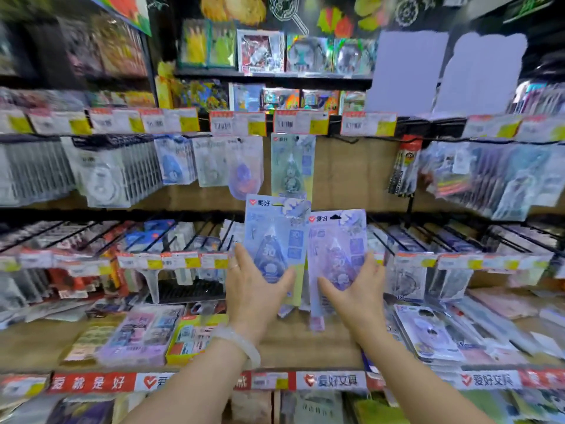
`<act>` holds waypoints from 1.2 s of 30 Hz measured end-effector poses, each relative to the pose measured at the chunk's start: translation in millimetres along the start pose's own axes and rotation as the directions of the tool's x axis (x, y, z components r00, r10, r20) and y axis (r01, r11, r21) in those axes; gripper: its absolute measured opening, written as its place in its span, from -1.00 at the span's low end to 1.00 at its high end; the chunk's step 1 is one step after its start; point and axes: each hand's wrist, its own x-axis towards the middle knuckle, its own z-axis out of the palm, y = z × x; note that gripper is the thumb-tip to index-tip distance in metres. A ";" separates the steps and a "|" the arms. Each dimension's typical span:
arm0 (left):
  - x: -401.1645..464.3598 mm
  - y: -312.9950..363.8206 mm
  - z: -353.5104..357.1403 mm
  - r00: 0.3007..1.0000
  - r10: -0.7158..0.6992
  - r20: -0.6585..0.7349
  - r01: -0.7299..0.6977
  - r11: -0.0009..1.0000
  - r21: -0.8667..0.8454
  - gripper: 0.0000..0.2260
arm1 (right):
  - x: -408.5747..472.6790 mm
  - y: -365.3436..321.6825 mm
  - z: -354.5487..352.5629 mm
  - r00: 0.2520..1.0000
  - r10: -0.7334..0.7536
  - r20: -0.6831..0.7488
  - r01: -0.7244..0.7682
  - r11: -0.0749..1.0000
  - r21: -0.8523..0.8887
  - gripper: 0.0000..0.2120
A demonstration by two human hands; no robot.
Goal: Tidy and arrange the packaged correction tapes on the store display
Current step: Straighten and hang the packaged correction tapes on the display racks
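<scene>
My left hand (255, 289) holds a blue packaged correction tape (275, 237) upright by its lower part, thumb across the front. My right hand (356, 290) holds a purple packaged correction tape (336, 240) the same way, just right of the blue one. Both packs are raised side by side in front of the middle row of the display. Directly above them a green pack of the same kind (292, 166) hangs from a peg. More hanging correction tape packs (211, 162) fill the pegs to its left.
Rows of black pegs (171, 237) with price tags (189, 260) run left and right behind my hands. Flat packs lie on the wooden shelf (305, 344) below, with a yellow box (195, 338) at left and blister packs (428, 332) at right. A bare peg stands right of the green pack.
</scene>
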 end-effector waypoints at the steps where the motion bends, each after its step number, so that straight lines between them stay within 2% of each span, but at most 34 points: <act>1: 5.0 5.0 -1.2 1.000 0.012 -0.016 -0.012 1.000 0.002 -0.03 | 5.3 -2.1 -0.6 1.000 -0.002 -0.001 0.002 1.000 0.011 -0.05; 8: 46.1 39.8 -2.6 0.997 0.046 -0.054 -0.047 0.999 -0.007 -0.11 | 43.6 -10.1 -6.3 0.999 -0.049 -0.008 0.049 0.998 0.043 -0.03; 13: 79.2 71.6 2.8 0.998 0.059 -0.008 -0.058 0.997 0.042 -0.03 | 77.5 -8.0 -16.3 0.998 -0.058 -0.022 0.059 0.997 0.056 -0.06; 17: 98.2 85.9 13.1 0.999 0.049 -0.009 -0.049 0.998 0.045 -0.04 | 96.6 -1.9 -20.8 0.998 -0.059 0.010 0.058 0.996 0.073 -0.05; 23: 109.6 90.1 31.0 0.992 0.098 -0.077 -0.095 0.995 0.040 -0.10 | 111.0 6.5 -18.5 0.995 -0.098 0.032 0.096 0.993 0.072 -0.02; 36: 114.4 82.6 52.0 0.985 0.066 -0.157 -0.067 0.998 0.002 -0.16 | 128.8 8.3 0.2 0.986 -0.141 0.085 0.128 0.982 0.138 -0.06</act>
